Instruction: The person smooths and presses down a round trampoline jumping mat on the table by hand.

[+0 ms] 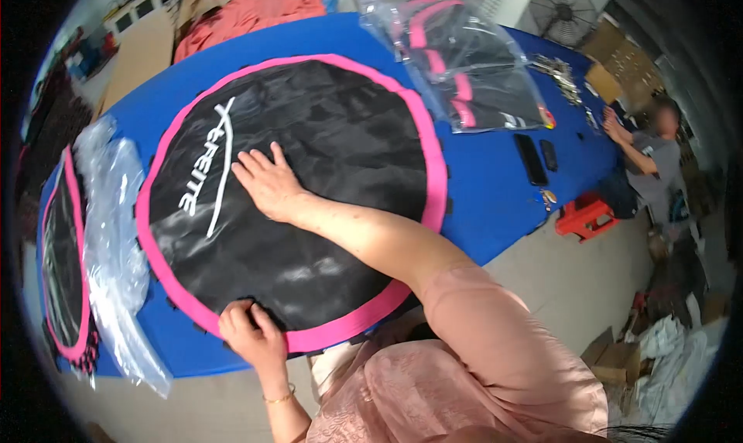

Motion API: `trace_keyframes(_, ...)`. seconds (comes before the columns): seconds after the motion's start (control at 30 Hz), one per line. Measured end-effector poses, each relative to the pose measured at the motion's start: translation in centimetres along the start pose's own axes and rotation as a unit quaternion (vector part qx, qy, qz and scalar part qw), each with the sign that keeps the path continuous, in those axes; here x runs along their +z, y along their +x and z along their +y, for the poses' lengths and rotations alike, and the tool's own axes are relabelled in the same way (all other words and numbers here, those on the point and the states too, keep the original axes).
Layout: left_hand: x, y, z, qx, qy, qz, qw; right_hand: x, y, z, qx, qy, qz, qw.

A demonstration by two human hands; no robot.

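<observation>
And here the right hand (pixel 271 183) lies open, flat on the round black mat (pixel 340 156) across the blue counter (pixel 495 203), the left hand (pixel 251 334) curled at its pink rim (pixel 437 176), grip unclear.

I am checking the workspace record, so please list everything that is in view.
Table: 1, blue, centre
Round sheet: 1, black with pink rim, on table
Edged sheet: 1, black and pink, far left
Loose plastic: clear, beside edged sheet
Filled bag: 1, clear, pink-black contents, table's far side
Flat devices: 2, black, table's right
Metal parts: uncountable, silvery, beyond devices
Stool: 1, red, right
Fan: 1, grey, top right
Cloth: coral, top left
Cardboard: several, brown, left and right
White heap: lower right
Co-worker: 1, grey top, right
Bracelet: 1, gold, left wrist
Right hand: 1, bare, flat on sheet
Left hand: 1, bare, near rim
</observation>
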State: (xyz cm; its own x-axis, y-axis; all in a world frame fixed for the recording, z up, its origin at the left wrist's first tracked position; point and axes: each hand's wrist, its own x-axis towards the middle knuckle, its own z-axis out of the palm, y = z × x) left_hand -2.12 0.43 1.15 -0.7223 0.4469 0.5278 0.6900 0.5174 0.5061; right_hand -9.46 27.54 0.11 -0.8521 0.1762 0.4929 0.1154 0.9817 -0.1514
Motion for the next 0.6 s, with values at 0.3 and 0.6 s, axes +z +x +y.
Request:
trace_keyframes(0.3, -0.1, -0.1, -0.3, -0.002, 0.006, -0.024, 1.000, -2.7, -1.0, 9.0, 0.118, -0.080, -0.024, 0.989)
trace_keyframes(0.6, -0.2, -0.3, -0.3, 0.001, -0.001, -0.025, 1.000, -5.1, -2.3, 12.2, 0.219, -0.110, -0.055, 0.968)
